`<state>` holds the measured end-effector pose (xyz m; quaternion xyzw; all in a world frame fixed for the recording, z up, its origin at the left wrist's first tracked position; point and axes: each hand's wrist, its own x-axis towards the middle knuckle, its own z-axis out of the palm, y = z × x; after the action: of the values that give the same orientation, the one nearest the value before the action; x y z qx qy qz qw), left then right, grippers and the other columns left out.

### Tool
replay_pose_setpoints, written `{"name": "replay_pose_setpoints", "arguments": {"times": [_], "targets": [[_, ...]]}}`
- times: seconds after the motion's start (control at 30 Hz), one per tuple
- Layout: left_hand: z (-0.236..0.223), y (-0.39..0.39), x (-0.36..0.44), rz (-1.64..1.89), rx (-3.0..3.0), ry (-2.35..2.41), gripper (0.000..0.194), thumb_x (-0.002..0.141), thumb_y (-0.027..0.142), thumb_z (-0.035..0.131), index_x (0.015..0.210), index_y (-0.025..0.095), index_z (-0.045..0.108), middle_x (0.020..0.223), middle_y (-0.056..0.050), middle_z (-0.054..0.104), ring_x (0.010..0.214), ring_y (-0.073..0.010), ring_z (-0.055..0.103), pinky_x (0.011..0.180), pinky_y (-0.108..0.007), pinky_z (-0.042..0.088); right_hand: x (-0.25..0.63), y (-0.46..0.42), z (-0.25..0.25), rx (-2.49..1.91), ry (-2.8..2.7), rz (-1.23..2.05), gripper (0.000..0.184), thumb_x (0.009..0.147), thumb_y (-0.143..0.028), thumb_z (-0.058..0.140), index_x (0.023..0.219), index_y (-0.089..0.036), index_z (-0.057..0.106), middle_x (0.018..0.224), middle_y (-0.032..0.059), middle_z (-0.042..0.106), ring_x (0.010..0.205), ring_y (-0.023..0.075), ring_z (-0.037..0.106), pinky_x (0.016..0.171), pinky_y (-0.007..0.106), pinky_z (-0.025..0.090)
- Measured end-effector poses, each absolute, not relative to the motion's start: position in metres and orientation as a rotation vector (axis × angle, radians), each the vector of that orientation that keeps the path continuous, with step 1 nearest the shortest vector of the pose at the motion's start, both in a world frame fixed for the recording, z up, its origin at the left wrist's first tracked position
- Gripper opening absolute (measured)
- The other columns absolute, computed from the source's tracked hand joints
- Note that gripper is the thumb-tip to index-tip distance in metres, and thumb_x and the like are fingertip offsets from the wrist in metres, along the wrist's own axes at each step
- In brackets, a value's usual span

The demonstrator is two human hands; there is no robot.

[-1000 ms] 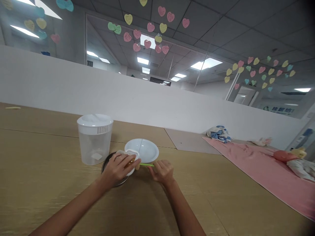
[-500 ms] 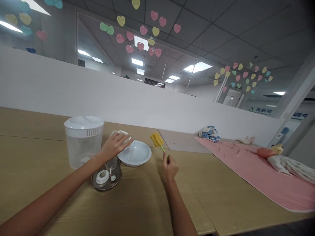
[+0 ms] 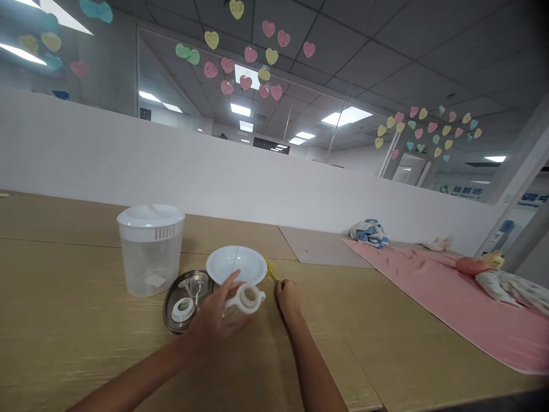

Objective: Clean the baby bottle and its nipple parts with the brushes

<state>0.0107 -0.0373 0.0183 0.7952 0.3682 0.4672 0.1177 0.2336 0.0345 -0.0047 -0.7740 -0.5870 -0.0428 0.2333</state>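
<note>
While the left hand [image 3: 210, 323] wraps its fingers around a clear plastic baby bottle [image 3: 231, 312] with a white collar [image 3: 253, 297], held above the tan bench [image 3: 64, 320] just before a white bowl [image 3: 235, 264], the right hand [image 3: 288, 297] closes on a yellow sponge brush [image 3: 270, 269]; the bottle looks light and slippery, safest held by its body.

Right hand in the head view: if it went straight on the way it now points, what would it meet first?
The right hand, with its yellow sponge brush, points forward and left; the rim of the white shallow bowl looks first in line, though depth is hard to judge.
</note>
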Motion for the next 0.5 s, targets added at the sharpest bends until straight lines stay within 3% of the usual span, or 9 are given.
{"name": "replay_pose_setpoints", "arguments": {"times": [0.13,0.4,0.5], "targets": [[0.005,-0.041,0.014,1.312,2.504,0.948,0.075,0.077,0.038,0.060,0.138,0.026,0.018,0.121,-0.010,0.059,0.108,-0.0220,0.059,0.089,-0.032,0.050,0.234,0.036,-0.006,-2.110,-1.651,-0.132,0.034,0.088,-0.025,0.041,0.077,-0.013,0.070,0.085,0.0162,0.069,0.077,0.0207,0.065,0.059,0.026,0.038],[0.003,-0.037,0.015,1.251,2.281,1.071,0.075,0.084,0.038,0.052,0.142,0.023,0.007,0.120,-0.010,0.058,0.103,-0.0209,0.060,0.086,-0.034,0.049,0.233,0.038,-0.009,-2.072,-1.698,-0.121,0.033,0.086,-0.027,0.043,0.071,-0.016,0.070,0.079,0.0137,0.070,0.071,0.0215,0.065,0.054,0.026,0.035],[0.008,-0.033,0.006,1.330,2.360,1.106,0.073,0.083,0.041,0.052,0.141,0.019,0.013,0.122,-0.013,0.057,0.105,-0.0221,0.058,0.087,-0.034,0.048,0.234,0.036,-0.007,-2.042,-1.701,-0.115,0.033,0.086,-0.029,0.044,0.071,-0.016,0.070,0.079,0.0129,0.069,0.070,0.0211,0.064,0.054,0.025,0.035]]}}
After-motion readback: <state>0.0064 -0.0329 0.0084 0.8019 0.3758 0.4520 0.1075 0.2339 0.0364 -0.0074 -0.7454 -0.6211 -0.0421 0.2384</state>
